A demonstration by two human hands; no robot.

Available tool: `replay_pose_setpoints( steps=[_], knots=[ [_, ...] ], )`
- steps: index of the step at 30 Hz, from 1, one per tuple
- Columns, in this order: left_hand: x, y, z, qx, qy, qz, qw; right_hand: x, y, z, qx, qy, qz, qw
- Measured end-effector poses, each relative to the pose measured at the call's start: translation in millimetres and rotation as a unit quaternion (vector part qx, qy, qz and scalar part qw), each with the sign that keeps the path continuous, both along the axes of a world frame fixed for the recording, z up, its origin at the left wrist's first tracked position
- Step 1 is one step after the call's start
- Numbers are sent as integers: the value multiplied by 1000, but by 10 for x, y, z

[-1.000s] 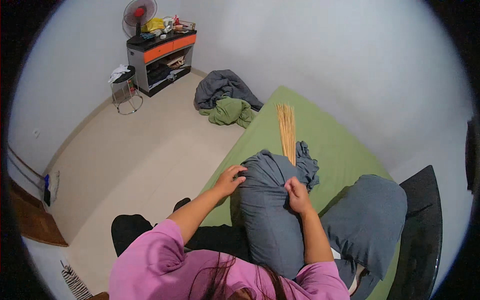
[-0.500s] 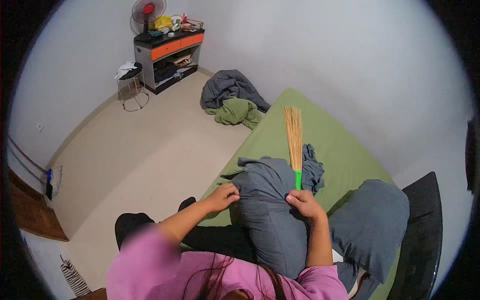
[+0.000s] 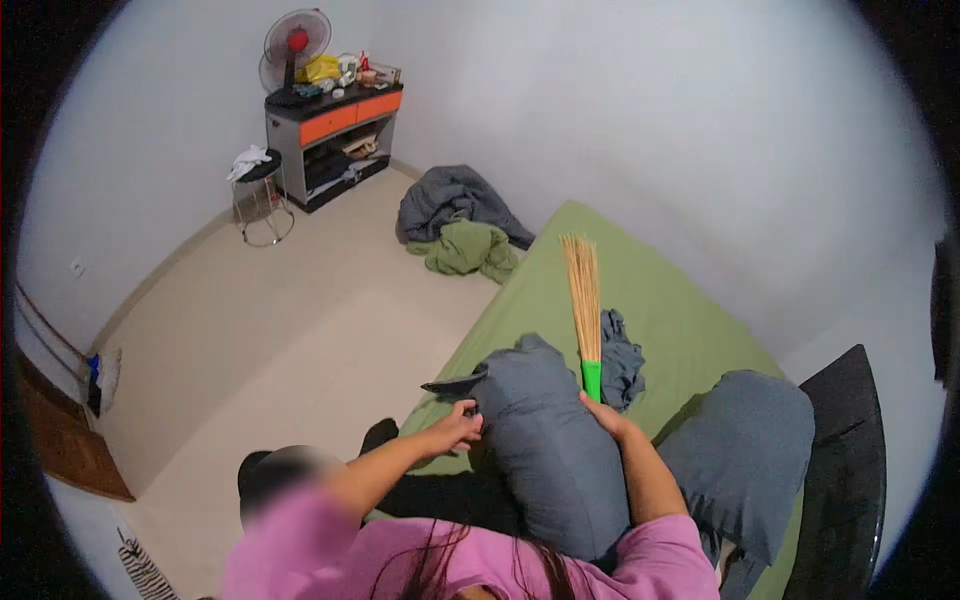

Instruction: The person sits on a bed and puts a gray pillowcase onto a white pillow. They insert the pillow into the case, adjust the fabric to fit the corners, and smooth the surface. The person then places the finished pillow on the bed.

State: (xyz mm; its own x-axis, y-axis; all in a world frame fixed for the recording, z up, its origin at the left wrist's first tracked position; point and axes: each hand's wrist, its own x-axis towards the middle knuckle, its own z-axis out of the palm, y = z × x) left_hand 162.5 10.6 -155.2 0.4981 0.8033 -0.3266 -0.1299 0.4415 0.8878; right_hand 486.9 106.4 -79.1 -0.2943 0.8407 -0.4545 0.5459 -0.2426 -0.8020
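Note:
A plump grey bolster lies across my lap, its far end rounded and a loose fabric flap sticking out on its left side. My left hand is beside that left side, fingers slightly bent and apart, with nothing visible in them. Along the bolster's right side rests my right hand, laid flat against the cloth with its fingers partly hidden. Just past it, a stick broom with a green handle lies on the green-sheeted bed. Crumpled grey cloth is next to the broom.
Another grey pillow leans by the black headboard on the right. Grey and green bedding is heaped on the floor past the bed. Farther off are a stool, a cabinet and a fan.
The gathered cloth at the bolster's far end has smoothed into a rounded end. My right hand has gone from pinching the cloth to lying flat; my left fingers have loosened. The view has tilted.

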Motion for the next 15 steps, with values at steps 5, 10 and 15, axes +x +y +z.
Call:
replay_pose_setpoints(
  steps=[5,10,15],
  knots=[
    [196,209,573,181,-2,18,983,-599,-244,1354,115,98,120,981],
    [464,489,416,244,72,105,961,-798,-355,1930,96,46,279,954],
    [67,612,-407,213,412,-32,886,-828,-311,369,359,-25,228,905]
  ],
)
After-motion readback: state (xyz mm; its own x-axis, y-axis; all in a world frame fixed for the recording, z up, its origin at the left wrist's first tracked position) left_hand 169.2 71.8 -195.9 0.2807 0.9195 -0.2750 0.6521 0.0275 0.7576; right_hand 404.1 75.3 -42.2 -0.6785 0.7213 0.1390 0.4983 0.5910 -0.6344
